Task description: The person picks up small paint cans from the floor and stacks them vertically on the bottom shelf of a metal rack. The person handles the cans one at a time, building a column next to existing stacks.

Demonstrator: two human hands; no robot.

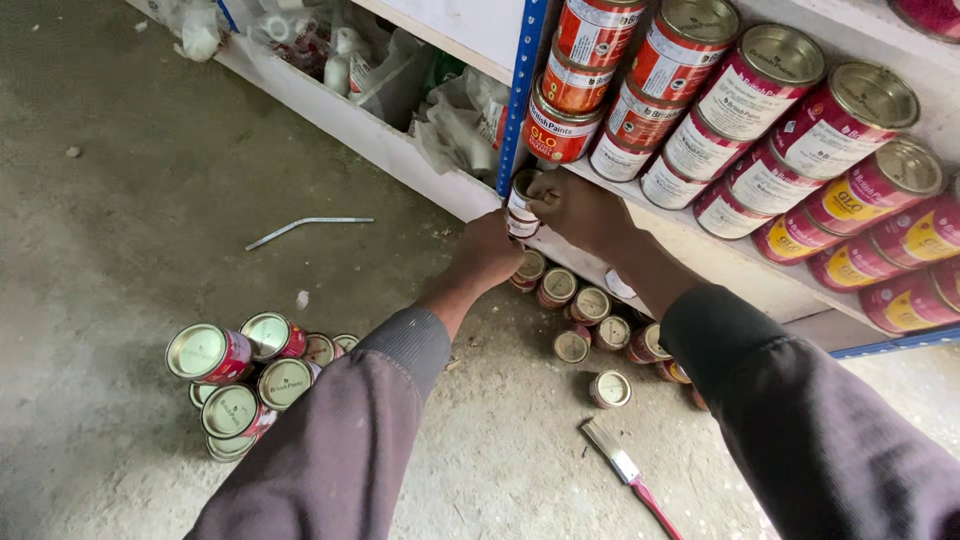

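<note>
- A person's two hands meet at the front edge of a white shelf (690, 250), where a small red-and-white can (520, 200) stands beside the blue upright post (520, 90).
- The right hand (580, 208) has its grip clamped on the small can, fingers curled over its side and top; the can sits upright, right at the shelf lip, which seems to give the hand a ledge to steady it.
- The left hand (488, 250) rests just below, knuckles up, fingers folded against the shelf edge and the can's lower part; whether they close around the can itself cannot be told.
- Both forearms stretch forward and converge, dark sleeves pushed back from the wrists.
- Above, large red paint cans (760, 90) lie in stacked rows on the shelf, lids outward, apparently packed tight so each row supports the next.
- On the concrete floor (120, 200), small cans (590, 305) are grouped under the shelf, near the hands, and a second cluster of cans (245, 375) lies by the left sleeve, some tipped over.
- A paintbrush (625, 470) with a red handle lies on the floor near the right sleeve; a bent metal rod (305, 226) lies well apart.
</note>
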